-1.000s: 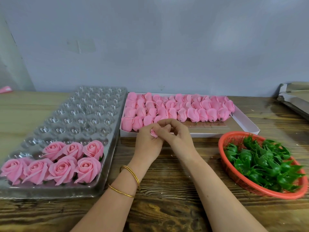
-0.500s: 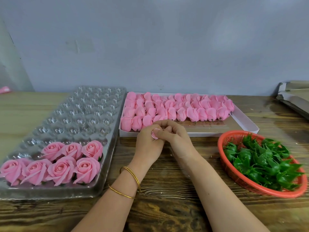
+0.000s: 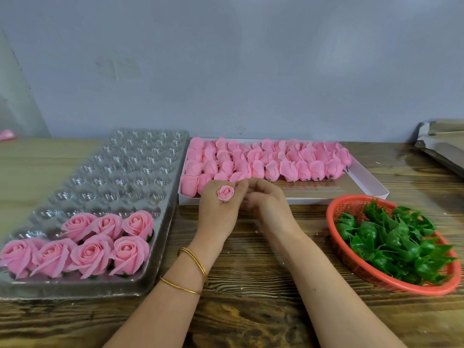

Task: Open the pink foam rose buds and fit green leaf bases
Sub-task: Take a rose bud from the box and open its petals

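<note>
One rose bud (image 3: pixel 225 193) now face-up, left hand (image 3: pixel 218 217) fingers gripping it, right hand (image 3: pixel 270 205) grip unclear

Opened pink foam roses (image 3: pixel 82 247): seven lay left of the fingers (image 3: pixel 241 188).
Small pink foam rose bud (image 3: pixel 225 193): one sat between the fingers.
Closed pink foam buds (image 3: pixel 263 162): crowded rows beyond the fingers defied counting.
Green plastic leaf bases (image 3: pixel 394 242): the heap right of the fingers did too.
</note>
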### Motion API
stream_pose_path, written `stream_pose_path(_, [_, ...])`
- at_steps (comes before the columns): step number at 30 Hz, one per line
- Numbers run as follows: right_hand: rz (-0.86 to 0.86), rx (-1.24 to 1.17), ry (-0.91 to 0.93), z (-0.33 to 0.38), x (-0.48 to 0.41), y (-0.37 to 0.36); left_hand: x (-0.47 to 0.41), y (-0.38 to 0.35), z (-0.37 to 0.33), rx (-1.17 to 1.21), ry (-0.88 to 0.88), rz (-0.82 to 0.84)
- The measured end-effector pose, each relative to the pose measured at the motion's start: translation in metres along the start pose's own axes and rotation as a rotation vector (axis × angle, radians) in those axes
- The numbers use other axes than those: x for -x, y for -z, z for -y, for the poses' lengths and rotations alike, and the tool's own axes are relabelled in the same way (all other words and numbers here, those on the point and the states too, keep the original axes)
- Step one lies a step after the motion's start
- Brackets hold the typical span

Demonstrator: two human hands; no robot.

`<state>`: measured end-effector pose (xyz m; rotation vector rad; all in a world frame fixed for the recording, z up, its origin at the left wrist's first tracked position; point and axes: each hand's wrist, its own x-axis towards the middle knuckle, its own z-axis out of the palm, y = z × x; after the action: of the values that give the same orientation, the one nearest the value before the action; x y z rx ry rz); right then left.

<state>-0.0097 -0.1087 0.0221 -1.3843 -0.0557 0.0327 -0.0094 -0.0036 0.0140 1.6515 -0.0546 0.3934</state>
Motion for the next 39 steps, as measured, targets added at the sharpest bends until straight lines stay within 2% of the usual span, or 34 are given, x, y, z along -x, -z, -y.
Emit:
stream_pose_path(3, [0.060, 0.207, 0.059, -0.002, 0.003, 0.001, 0.000, 0.000, -0.002, 0.154, 0.077, 0.004])
stream_pose_path(5, [0.153, 0.280, 0.077, -0.002, 0.005, -0.001, 0.001, -0.001, -0.002, 0.231, 0.124, 0.027])
stream_pose_path(7, [0.176, 0.330, 0.116, -0.003, 0.006, -0.004, 0.001, -0.002, -0.001, 0.251, 0.137, 0.044])
stream_pose_path(13, [0.172, 0.291, 0.169, -0.001, 0.007, -0.006, 0.000, -0.001, 0.002, 0.290, 0.129, 0.092])
stream_pose_path(20, [0.290, 0.242, 0.036, -0.002, 0.007, 0.004, 0.001, 0.003, -0.002, 0.305, 0.034, 0.159])
stream_pose_path(23, [0.338, 0.225, 0.010, 0.000, 0.008, 0.005, 0.000, 0.004, -0.001, 0.318, 0.056, 0.164])
stream_pose_path(29, [0.235, 0.349, 0.125, 0.000, 0.008, -0.003, -0.003, -0.001, 0.002, 0.298, 0.145, 0.122])
stream_pose_path(33, [0.160, 0.321, 0.154, -0.004, 0.006, -0.006, -0.003, 0.001, 0.001, 0.331, 0.173, 0.126])
stream_pose_path(39, [0.229, 0.256, 0.099, -0.002, 0.007, -0.001, -0.003, 0.003, -0.001, 0.302, 0.125, 0.140])
